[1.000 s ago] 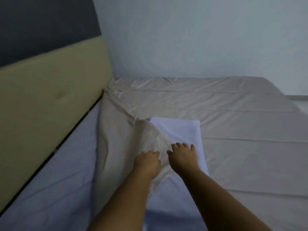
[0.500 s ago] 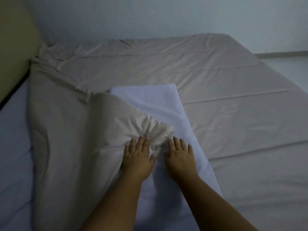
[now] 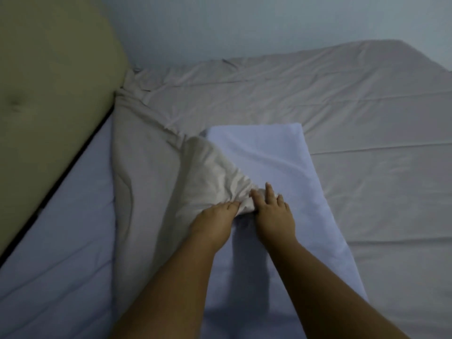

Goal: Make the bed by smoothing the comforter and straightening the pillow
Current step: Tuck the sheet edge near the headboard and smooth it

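Note:
A beige comforter (image 3: 318, 99) covers most of the bed, with one corner folded back and bunched into a crumpled peak (image 3: 220, 177). A pale lavender-white pillow (image 3: 269, 152) lies lengthwise in the middle, partly under that bunched corner. My left hand (image 3: 215, 223) grips the crumpled comforter corner from the left. My right hand (image 3: 272, 214) presses against the same bunch from the right, fingers partly spread over the pillow; whether it grips the fabric is hard to tell.
A padded olive headboard (image 3: 49, 94) runs along the left side. Lavender bed sheet (image 3: 61, 241) shows bare between headboard and comforter. A pale wall (image 3: 244, 25) stands behind the bed's far edge.
The view swung left again, bringing the headboard back in. My hands closed in on the bunched comforter corner, which now sits gathered more tightly between them.

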